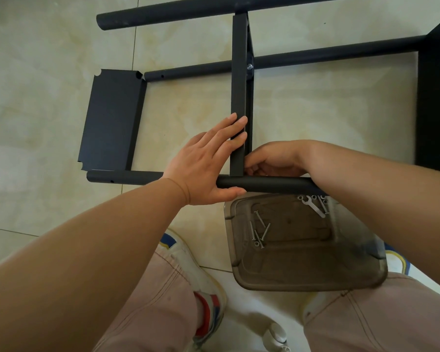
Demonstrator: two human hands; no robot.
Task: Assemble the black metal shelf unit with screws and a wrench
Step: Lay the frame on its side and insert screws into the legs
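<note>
Midway: the shelf unit [240,72] lies on the floor [48,47], one panel [111,120] unfitted. Left hand [206,163] presses flat; right hand [272,161] curls at the joint (contents hidden). Screws [259,231] and wrench [314,205] wait in the tray [308,280].

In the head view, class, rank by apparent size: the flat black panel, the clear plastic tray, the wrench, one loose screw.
1. Plastic tray, though it lies nearer the camera
2. Flat black panel
3. Wrench
4. Loose screw, close to the wrench in length but thinner
</note>
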